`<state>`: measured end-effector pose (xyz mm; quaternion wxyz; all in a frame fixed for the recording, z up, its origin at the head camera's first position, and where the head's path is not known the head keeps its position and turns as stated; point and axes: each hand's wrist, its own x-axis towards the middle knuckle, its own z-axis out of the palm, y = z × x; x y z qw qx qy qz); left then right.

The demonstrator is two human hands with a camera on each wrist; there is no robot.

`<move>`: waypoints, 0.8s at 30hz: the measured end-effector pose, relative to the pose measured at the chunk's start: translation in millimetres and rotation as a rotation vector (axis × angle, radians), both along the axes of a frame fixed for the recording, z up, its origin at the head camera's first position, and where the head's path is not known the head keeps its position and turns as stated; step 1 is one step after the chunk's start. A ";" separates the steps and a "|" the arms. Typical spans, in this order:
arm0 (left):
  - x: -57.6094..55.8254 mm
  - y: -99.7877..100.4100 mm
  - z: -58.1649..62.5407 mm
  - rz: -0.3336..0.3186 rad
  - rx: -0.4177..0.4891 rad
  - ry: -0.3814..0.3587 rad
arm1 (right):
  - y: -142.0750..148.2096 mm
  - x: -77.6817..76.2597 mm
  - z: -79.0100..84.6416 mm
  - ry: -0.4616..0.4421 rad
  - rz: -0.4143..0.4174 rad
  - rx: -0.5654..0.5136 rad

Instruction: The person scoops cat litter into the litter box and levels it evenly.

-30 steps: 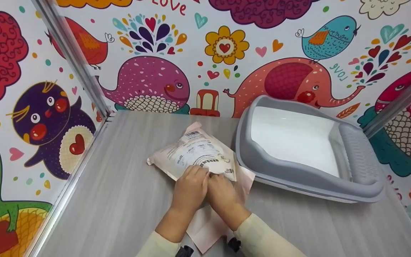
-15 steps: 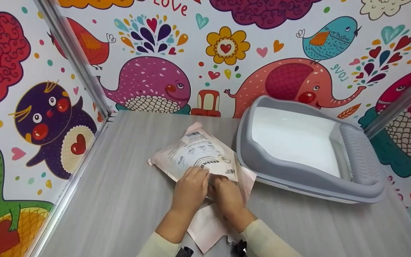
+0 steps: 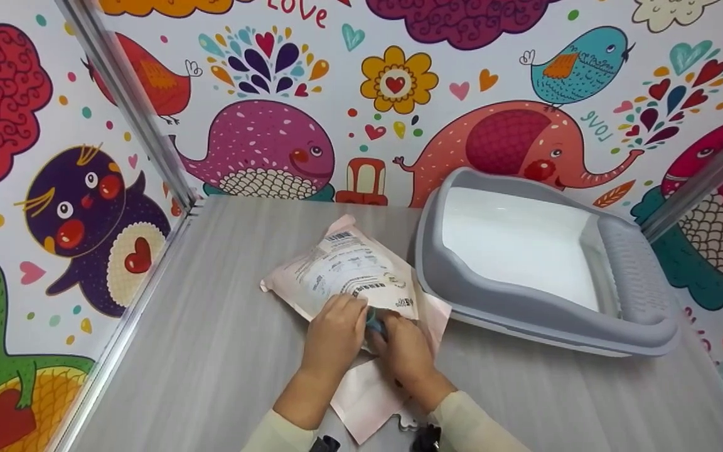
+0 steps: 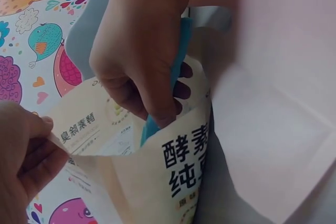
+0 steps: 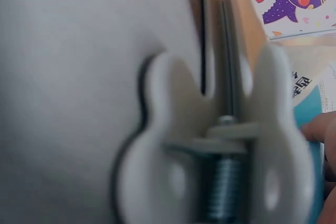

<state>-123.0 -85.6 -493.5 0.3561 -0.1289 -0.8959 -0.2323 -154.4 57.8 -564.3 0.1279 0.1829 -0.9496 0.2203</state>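
Note:
A pale pink and cream printed bag (image 3: pixel 361 267) lies on the table, its torn mouth toward me. My left hand (image 3: pixel 335 326) pinches the edge of that mouth; the left wrist view shows its fingers (image 4: pixel 44 158) curled on the rim. Beside it my right hand (image 3: pixel 404 348) reaches into the opening, holding a narrow blue plastic piece (image 4: pixel 149 129) between thumb and fingers. The lower end of the blue piece is hidden in the bag, so its kind is unclear. A loose pink flap (image 3: pixel 364 402) hangs below my hands.
A grey litter tray (image 3: pixel 524 314) with a white inside stands to the right, close to the bag. Very near the right wrist camera is a blurred white piece with a spring (image 5: pixel 226 171). Patterned walls (image 3: pixel 393 81) enclose the table (image 3: pixel 211 301).
My right hand has shifted slightly right, away from my left hand, and the blue piece now shows between them. My left hand keeps its grip on the bag's edge.

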 end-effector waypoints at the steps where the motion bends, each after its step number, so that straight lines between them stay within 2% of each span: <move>1: 0.1 0.0 -0.3 -0.001 0.001 0.000 | 1.1 0.3 0.1 -0.010 0.000 -0.002; 5: -0.1 0.3 -0.9 -0.006 0.004 0.000 | 5.4 2.4 1.1 -0.037 -0.001 -0.022; 10: -1.4 0.9 0.5 -0.007 0.008 -0.007 | 10.5 5.1 3.2 -0.007 0.008 -0.046; 15: -0.9 0.6 2.2 0.002 0.004 -0.016 | 16.0 8.3 6.6 0.034 0.056 -0.085; 24: -0.3 0.9 0.6 -0.001 0.015 -0.013 | 30.3 17.9 11.8 0.017 0.106 -0.147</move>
